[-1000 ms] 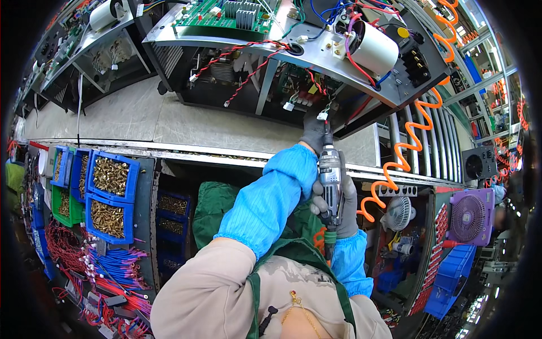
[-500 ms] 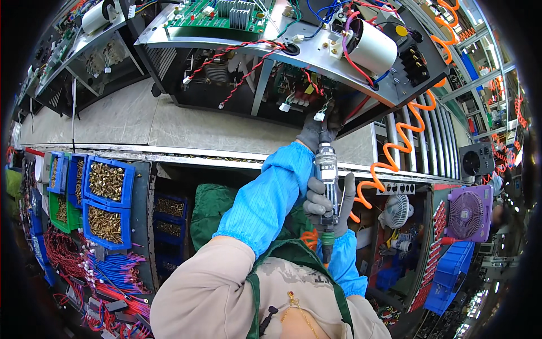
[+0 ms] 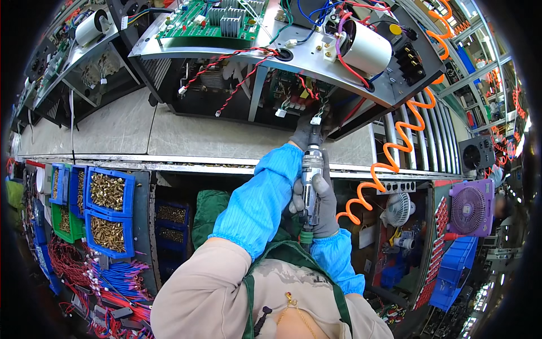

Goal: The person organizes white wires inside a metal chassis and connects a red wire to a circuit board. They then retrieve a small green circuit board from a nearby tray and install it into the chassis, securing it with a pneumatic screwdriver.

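My right hand (image 3: 320, 203), in a grey glove, is closed round the body of a slim air tool (image 3: 311, 175) with a silver-and-black barrel. Its narrow front end points away from me into the open lower bay of a black metal equipment case (image 3: 240, 118). Beside that front end, at the bay's edge, is my left hand (image 3: 302, 134), also gloved. Its fingers are hidden in shadow and behind the tool. White connectors on twisted wires, such as one plug (image 3: 315, 120), hang close to it. What the tool's tip touches is hidden.
On the case's top panel sit a green circuit board (image 3: 212, 20) and a white cylinder (image 3: 370, 50). An orange coiled hose (image 3: 398, 150) hangs at the right, near a purple fan (image 3: 470, 209). Blue bins of brass fasteners (image 3: 110, 189) and bundled wires (image 3: 116, 279) lie left.
The tool and my right hand have shifted slightly left. My right thumb and fingers, partly spread before, now close round the barrel. The left hand remains at the bay.
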`<action>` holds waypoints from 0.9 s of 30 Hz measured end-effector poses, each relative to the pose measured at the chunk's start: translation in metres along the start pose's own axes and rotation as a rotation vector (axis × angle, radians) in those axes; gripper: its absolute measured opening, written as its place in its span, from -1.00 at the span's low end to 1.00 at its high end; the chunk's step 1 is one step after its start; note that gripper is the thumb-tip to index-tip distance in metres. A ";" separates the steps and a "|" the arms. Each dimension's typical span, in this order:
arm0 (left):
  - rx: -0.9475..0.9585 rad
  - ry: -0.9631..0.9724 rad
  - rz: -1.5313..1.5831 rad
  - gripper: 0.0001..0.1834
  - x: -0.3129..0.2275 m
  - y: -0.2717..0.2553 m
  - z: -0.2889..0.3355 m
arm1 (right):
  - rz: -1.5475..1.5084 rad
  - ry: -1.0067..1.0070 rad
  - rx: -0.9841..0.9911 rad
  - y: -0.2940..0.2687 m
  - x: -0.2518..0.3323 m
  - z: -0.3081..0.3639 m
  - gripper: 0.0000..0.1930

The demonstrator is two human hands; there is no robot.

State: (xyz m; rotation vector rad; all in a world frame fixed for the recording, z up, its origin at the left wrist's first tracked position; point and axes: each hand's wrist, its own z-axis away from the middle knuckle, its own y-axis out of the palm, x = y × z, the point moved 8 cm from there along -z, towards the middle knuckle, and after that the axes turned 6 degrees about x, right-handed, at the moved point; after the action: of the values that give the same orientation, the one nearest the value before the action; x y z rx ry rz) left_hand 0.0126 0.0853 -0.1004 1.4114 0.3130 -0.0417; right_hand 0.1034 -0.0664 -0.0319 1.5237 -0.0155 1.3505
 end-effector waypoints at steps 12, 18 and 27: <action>0.194 0.020 0.062 -0.80 -0.002 -0.013 -0.008 | -0.021 0.005 0.069 0.001 -0.003 0.005 -0.30; -0.080 -0.076 -0.253 -0.83 -0.017 -0.036 0.041 | 0.073 0.079 0.072 -0.026 0.001 0.034 -0.06; -0.029 -0.147 -0.474 -0.84 -0.038 -0.047 0.055 | 0.169 0.171 0.068 -0.044 -0.005 0.056 -0.04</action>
State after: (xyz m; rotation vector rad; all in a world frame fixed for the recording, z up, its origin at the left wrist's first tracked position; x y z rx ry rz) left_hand -0.0234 0.0177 -0.1299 1.2716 0.5176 -0.5238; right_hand 0.1676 -0.0875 -0.0539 1.4843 0.0091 1.6278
